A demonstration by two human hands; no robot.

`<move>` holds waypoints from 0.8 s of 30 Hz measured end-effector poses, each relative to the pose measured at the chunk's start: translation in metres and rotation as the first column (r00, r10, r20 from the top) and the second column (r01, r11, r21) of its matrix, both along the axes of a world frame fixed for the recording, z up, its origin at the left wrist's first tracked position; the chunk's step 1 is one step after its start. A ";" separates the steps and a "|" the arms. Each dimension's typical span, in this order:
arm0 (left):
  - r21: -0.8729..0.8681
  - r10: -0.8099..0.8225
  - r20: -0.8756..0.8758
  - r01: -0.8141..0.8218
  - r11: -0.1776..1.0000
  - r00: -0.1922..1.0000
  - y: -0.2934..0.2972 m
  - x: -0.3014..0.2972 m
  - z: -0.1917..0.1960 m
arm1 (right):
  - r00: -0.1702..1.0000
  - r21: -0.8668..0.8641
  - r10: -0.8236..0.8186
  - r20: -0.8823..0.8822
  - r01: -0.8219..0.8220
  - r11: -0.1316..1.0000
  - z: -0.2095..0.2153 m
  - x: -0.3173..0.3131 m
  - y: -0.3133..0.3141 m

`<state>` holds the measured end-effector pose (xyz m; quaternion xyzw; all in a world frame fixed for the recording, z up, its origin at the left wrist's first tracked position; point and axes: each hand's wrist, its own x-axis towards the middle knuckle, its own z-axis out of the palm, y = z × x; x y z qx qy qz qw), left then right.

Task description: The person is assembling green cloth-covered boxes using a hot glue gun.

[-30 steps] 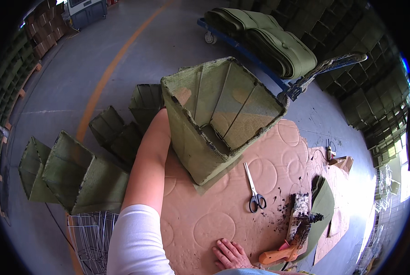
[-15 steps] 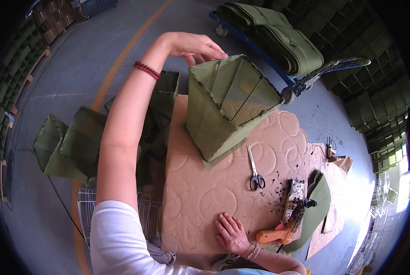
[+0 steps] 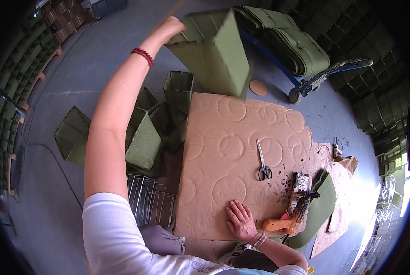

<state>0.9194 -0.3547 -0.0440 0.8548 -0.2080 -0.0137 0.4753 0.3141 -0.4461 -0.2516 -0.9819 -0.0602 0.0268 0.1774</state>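
The left hand pinches the rim of the green box, which hangs at its right by the far edge of the cardboard. The right hand, fingers slightly spread, lies flat nearer the body, well apart from the box.

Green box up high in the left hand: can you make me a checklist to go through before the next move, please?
1. Left hand holding the green box near its top edge: ok.
2. Right hand flat on the cardboard: ok.
3. Right hand apart from the orange glue gun: ok.
4. Scissors away from both hands: ok.
5. Box bottom clear of the cardboard: cannot tell.
6. Glue gun switched off: cannot tell.
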 end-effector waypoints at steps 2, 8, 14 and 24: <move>-0.193 0.213 0.015 -0.206 0.959 0.977 0.035 0.045 -0.022 | 1.000 0.007 0.017 0.004 -0.017 1.000 0.000 0.001 0.002; -0.372 0.581 -0.352 -0.679 0.633 0.734 0.038 0.086 -0.134 | 1.000 0.011 0.001 -0.025 -0.001 1.000 -0.005 -0.002 -0.003; -0.169 0.557 -0.511 -0.711 0.682 0.655 0.070 0.115 -0.171 | 0.999 -0.013 -0.004 -0.040 0.004 1.000 -0.005 -0.001 -0.003; -0.118 0.397 -0.670 -0.619 0.777 0.627 0.070 0.109 -0.173 | 0.998 -0.057 -0.010 -0.067 0.007 0.998 0.003 0.001 -0.005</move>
